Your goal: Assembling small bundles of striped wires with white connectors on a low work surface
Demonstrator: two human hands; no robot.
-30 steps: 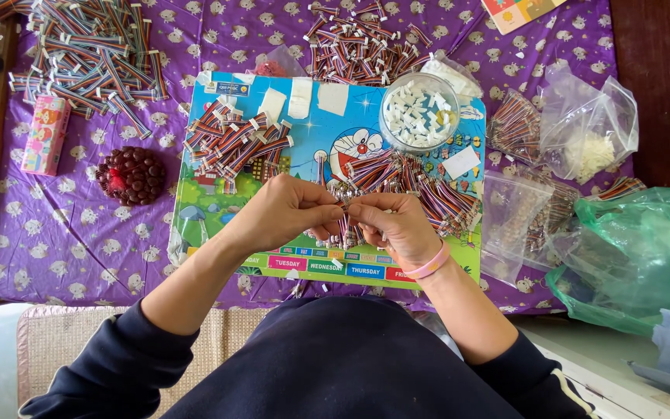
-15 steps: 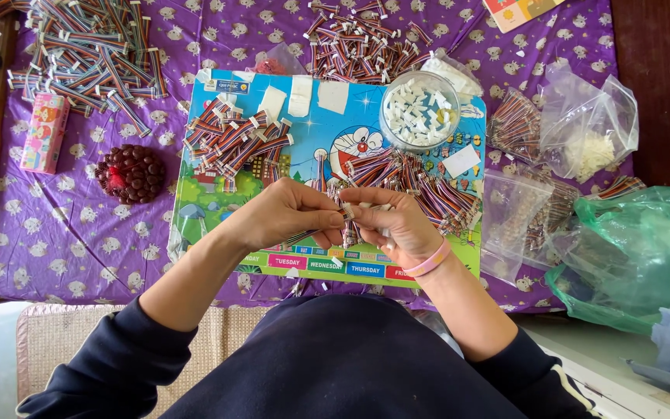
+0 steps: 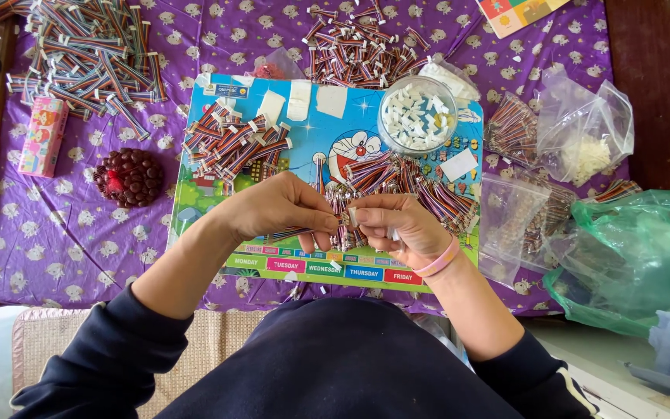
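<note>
Ribbon cable [image 3: 344,221] pinched at frame centre between my left hand [image 3: 281,208] and right hand [image 3: 397,226]; keep grip near connector, wires flat.

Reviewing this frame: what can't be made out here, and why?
- Head view: where the left hand and right hand pinch the short multicoloured ribbon cable, the fingers cover the join; its connector end is too small to read.
- Contents of the crumpled green plastic bag: hidden by its folds, cut by the right edge.
- Small white pieces in the round clear container: too small to identify.
</note>
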